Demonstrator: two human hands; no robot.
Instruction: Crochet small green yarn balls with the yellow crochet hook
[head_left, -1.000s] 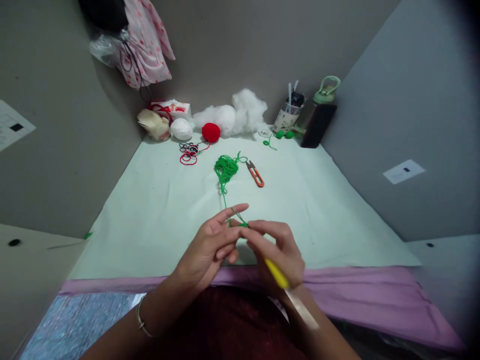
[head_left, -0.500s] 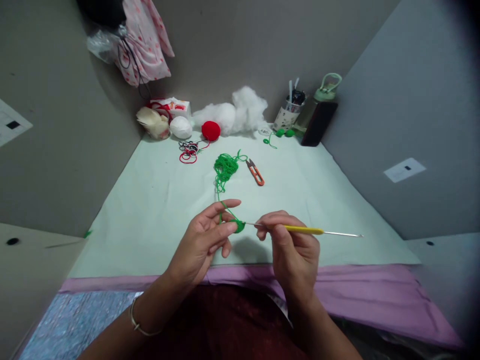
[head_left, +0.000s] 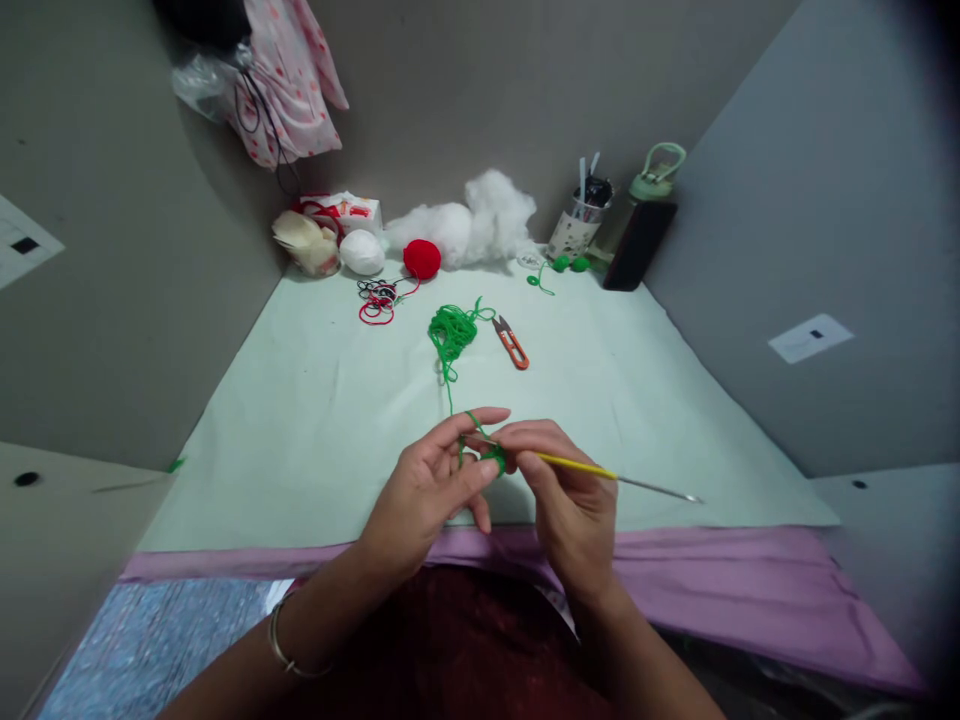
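My left hand (head_left: 435, 482) pinches a small green crochet piece (head_left: 495, 457) between thumb and fingers, and green yarn runs over its raised index finger. In my right hand (head_left: 566, 490) is a crochet hook (head_left: 581, 465) with a yellow handle and metal ends. The hook's working end reaches in at the piece, close to the left fingertips; its exact place in the stitches is too small to tell. The yarn leads up to a loose green yarn heap (head_left: 452, 332) on the table. Orange thread snips (head_left: 511, 343) lie just right of that heap.
At the back stand a red yarn ball (head_left: 421, 260), a white yarn ball (head_left: 362, 253), white stuffing (head_left: 480, 225), a pen cup (head_left: 576, 230), a bottle (head_left: 651, 190) and a dark phone-like slab (head_left: 640, 245). Small green pieces (head_left: 561, 264) lie near the cup. Partition walls enclose the table.
Both hands have come closer together. The left hand and green piece moved right; the right hand moved slightly left, tilting the hook so its free end points lower.
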